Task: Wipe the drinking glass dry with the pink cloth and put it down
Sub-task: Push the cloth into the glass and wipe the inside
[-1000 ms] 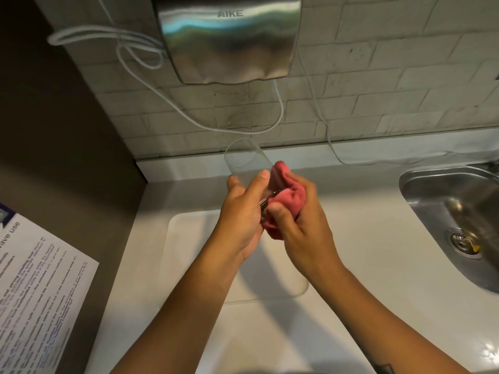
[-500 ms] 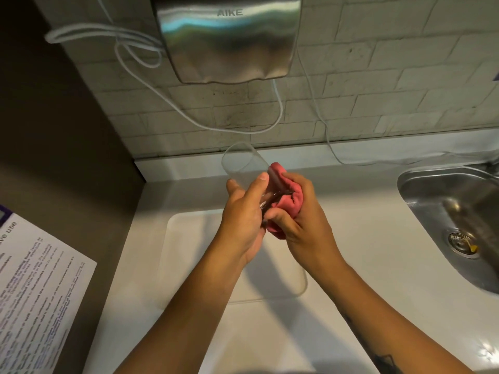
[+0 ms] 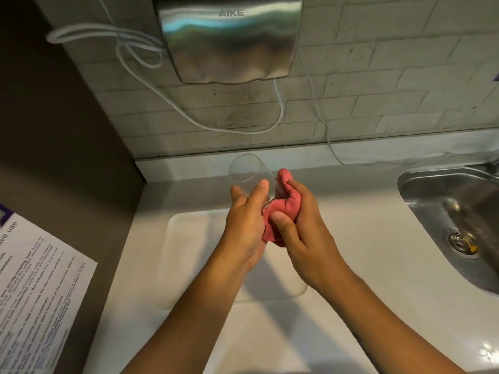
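A clear drinking glass (image 3: 247,170) is held tilted above the white counter, its open mouth pointing up and away to the left. My left hand (image 3: 244,225) grips its lower part, thumb across the side. The pink cloth (image 3: 283,205) is bunched against the glass's right side and base. My right hand (image 3: 302,233) is closed around the cloth, pressing it to the glass. The base of the glass is hidden by fingers and cloth.
A translucent white tray (image 3: 189,238) lies on the counter (image 3: 364,238) under my hands. A steel sink (image 3: 453,211) is at the right. A metal hand dryer (image 3: 229,36) and white cables (image 3: 129,49) hang on the tiled wall. A printed sheet (image 3: 35,287) is at the left.
Both hands stay in much the same place. The cloth has shifted slightly in my right hand against the glass, and the glass has tilted a little further left.
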The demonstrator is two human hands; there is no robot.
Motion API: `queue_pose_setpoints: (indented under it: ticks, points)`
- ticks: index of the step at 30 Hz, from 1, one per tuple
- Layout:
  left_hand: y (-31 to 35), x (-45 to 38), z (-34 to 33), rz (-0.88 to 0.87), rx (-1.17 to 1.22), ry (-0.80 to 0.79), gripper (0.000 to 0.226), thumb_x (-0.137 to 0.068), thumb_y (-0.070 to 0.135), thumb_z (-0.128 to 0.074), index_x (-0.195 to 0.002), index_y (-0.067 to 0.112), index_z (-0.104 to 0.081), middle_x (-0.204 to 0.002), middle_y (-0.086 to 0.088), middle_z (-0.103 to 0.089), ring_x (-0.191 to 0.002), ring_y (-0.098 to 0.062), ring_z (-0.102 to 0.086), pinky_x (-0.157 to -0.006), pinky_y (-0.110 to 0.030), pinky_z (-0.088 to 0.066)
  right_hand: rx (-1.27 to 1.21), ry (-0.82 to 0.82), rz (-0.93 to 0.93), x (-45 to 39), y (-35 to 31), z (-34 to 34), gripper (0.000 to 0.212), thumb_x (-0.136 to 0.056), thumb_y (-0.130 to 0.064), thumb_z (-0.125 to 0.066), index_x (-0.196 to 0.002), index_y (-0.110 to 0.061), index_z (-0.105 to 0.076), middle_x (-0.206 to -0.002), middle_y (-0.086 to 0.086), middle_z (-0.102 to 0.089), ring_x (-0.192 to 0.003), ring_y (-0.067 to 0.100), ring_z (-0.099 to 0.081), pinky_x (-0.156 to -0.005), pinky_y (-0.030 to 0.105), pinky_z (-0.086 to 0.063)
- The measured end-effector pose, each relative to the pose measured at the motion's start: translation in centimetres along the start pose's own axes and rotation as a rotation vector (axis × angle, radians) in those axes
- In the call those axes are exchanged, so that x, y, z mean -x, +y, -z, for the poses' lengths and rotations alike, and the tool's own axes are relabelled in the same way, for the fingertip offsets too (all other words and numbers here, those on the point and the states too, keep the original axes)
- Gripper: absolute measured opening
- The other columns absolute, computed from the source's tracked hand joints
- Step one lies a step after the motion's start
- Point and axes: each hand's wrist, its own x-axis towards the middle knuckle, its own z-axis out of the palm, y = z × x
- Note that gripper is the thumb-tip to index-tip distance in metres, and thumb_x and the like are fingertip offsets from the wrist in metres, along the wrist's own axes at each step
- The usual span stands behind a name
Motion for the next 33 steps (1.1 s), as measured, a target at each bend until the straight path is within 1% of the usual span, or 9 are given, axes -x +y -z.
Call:
queue_pose_setpoints:
  ticks: [5, 9, 11, 13, 17, 22, 26, 29, 33]
  points:
    - [1.5, -0.4, -0.3, -0.073, 0.086, 0.009, 0.031, -0.112, 0.024, -0.055, -0.136, 0.015, -0.037, -0.123, -0.029, -0.071, -0.088, -0.031, -0.082, -0.07, -0.041, -0.067, -0.085, 0.132, 0.01, -0.8, -0.1, 0.8, 0.046, -0.112, -0.013, -0.052, -0.153, -0.031, -0.051, -0.147, -0.017, -0.066, -0.129, 0.0, -0.066, -0.107, 0.039, -0.06]
    - [1.5, -0.2, -0.1, -0.069, 0.068, 0.0, 0.067, -0.113, 0.023, -0.054, -0.162, 0.034, -0.01, -0.133, -0.032, -0.068, -0.098, -0.037, -0.081, -0.076, -0.046, -0.068, -0.173, 0.064, -0.034, -0.2, 0.6, 1.2, 0.063, -0.102, 0.001, -0.064, -0.147, -0.042, -0.056, -0.13, -0.021, -0.071, -0.111, 0.006, -0.075, -0.08, 0.038, -0.069]
    - [1.0, 0.0, 0.0, -0.054, 0.054, 0.0, 0.078, -0.112, 0.026, -0.056, -0.166, 0.039, -0.001, -0.136, -0.028, -0.067, -0.102, -0.038, -0.081, -0.078, -0.047, -0.068, -0.17, 0.023, -0.014, 0.0, 0.6, 0.7, 0.076, -0.096, 0.003, -0.072, -0.155, -0.04, -0.05, -0.147, -0.024, -0.063, -0.131, 0.009, -0.067, -0.087, 0.036, -0.068]
    - [0.8, 0.0, 0.0, -0.055, 0.03, 0.007, 0.077, -0.111, 0.031, -0.059, -0.165, 0.041, -0.005, -0.139, -0.024, -0.066, -0.099, -0.035, -0.082, -0.076, -0.048, -0.068, -0.143, 0.026, 0.001, -0.1, 0.4, 0.3, 0.084, -0.092, 0.001, -0.079, -0.161, -0.033, -0.044, -0.162, -0.022, -0.052, -0.146, 0.012, -0.057, -0.105, 0.049, -0.062]
    - [1.1, -0.2, -0.2, -0.067, -0.021, 0.017, 0.078, -0.109, 0.036, -0.06, -0.166, 0.041, -0.007, -0.142, -0.023, -0.064, -0.095, -0.03, -0.083, -0.071, -0.049, -0.068, -0.044, 0.098, 0.04, -0.5, -0.1, 0.4, 0.08, -0.092, -0.01, -0.082, -0.161, -0.026, -0.045, -0.162, -0.021, -0.053, -0.145, 0.005, -0.056, -0.115, 0.042, -0.055]
    - [1.8, -0.3, -0.3, -0.085, 0.08, -0.012, 0.05, -0.112, 0.024, -0.055, -0.153, 0.027, -0.025, -0.138, -0.034, -0.064, -0.095, -0.035, -0.081, -0.072, -0.043, -0.067, -0.202, 0.165, -0.021, -1.0, -0.1, 0.9, 0.039, -0.109, -0.012, -0.061, -0.138, -0.037, -0.065, -0.12, -0.018, -0.077, -0.104, 0.006, -0.078, -0.069, 0.028, -0.068]
    - [1.6, -0.4, 0.2, -0.058, 0.15, -0.003, 0.04, -0.112, 0.02, -0.054, -0.147, 0.016, -0.034, -0.113, -0.033, -0.073, -0.084, -0.036, -0.081, -0.073, -0.048, -0.067, -0.239, 0.09, -0.052, -0.8, 0.9, 1.1, 0.057, -0.106, 0.002, -0.057, -0.14, -0.043, -0.064, -0.116, -0.012, -0.078, -0.08, 0.022, -0.073, -0.068, 0.038, -0.066]
    - [1.5, -0.2, 0.4, -0.009, 0.167, -0.005, 0.036, -0.113, 0.022, -0.054, -0.143, 0.009, -0.041, -0.108, -0.029, -0.077, -0.092, -0.038, -0.082, -0.074, -0.048, -0.067, -0.217, 0.05, -0.031, -0.6, 1.5, 0.9, 0.071, -0.091, -0.001, -0.077, -0.146, -0.042, -0.059, -0.129, -0.017, -0.073, -0.102, 0.009, -0.077, -0.077, 0.031, -0.066]
    - [1.7, -0.2, 0.2, -0.01, 0.148, -0.025, 0.046, -0.112, 0.024, -0.056, -0.15, 0.014, -0.034, -0.097, -0.023, -0.082, -0.086, -0.036, -0.083, -0.065, -0.047, -0.066, -0.146, 0.124, -0.02, -0.6, 1.6, 0.3, 0.091, -0.065, -0.025, -0.098, -0.145, -0.039, -0.055, -0.137, -0.018, -0.07, -0.122, 0.016, -0.074, -0.091, 0.051, -0.067]
